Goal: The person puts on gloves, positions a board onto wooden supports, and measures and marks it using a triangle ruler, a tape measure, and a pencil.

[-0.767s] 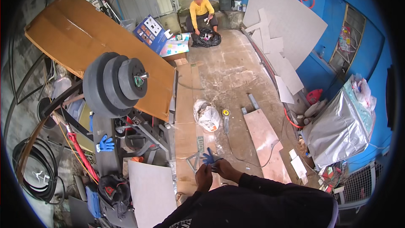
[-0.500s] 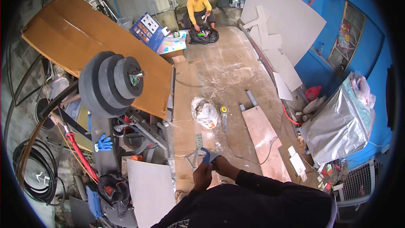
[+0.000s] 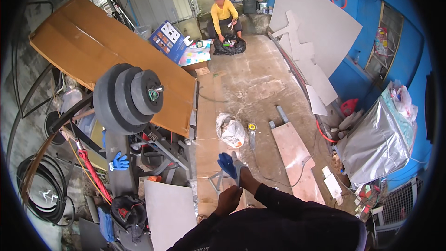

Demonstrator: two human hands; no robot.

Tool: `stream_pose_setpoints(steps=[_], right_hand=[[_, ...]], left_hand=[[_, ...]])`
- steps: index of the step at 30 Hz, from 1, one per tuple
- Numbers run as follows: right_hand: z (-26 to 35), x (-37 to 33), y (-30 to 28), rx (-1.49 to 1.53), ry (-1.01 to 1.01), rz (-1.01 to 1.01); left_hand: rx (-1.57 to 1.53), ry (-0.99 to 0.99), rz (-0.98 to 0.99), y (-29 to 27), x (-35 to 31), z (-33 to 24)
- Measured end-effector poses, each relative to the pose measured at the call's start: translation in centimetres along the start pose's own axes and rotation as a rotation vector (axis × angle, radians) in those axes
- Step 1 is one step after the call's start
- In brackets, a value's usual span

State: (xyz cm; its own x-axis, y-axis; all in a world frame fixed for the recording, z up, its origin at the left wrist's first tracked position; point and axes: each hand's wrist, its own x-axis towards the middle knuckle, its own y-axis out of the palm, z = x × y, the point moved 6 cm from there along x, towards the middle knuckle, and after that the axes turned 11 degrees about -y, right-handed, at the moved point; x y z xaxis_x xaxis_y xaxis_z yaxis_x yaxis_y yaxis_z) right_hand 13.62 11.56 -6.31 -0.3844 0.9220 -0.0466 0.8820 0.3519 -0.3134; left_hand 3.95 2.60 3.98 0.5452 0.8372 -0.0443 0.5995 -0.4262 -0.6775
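A blue-and-grey work glove [image 3: 228,165] covers my right hand [image 3: 238,171], which is raised with its fingers stretched out. At its wrist, my bare left hand [image 3: 228,200] is closed on the glove's cuff. A metal frame of thin bars [image 3: 215,179] lies on the floor beside the gloved hand, partly hidden by it. On the dark bench to my left rests a second blue glove [image 3: 120,161].
Ahead are a white sack [image 3: 231,131] and an angle grinder [image 3: 252,135] with its cord. A pinkish board [image 3: 293,148] lies on the right. Weight plates [image 3: 127,97] stand left. A person in a yellow top [image 3: 225,15] sits far off by a black bag [image 3: 230,45].
My right hand has pushed further into the glove, and its fingers now spread out. My left hand has shifted down to the cuff. The whole view has shifted slightly.
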Motion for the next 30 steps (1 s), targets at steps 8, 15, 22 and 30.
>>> stream_pose_setpoints(steps=[8,15,22,30], right_hand=[[-5.8,-0.4,-1.3,3.777,0.364,-0.818],[-7.3,0.2,-3.6,4.196,0.098,-0.681],[-5.6,-0.4,-1.3,3.930,0.720,-0.883],[-2.4,0.1,0.1,3.508,0.990,-0.625]], left_hand=[[-0.022,0.109,0.036,-0.9,0.0,-2.0],[-0.045,0.169,0.047,-1.2,-0.2,-3.6],[-0.038,0.148,0.030,-2.2,-0.7,-4.0],[0.045,0.090,0.047,-2.1,-0.8,-3.6]])
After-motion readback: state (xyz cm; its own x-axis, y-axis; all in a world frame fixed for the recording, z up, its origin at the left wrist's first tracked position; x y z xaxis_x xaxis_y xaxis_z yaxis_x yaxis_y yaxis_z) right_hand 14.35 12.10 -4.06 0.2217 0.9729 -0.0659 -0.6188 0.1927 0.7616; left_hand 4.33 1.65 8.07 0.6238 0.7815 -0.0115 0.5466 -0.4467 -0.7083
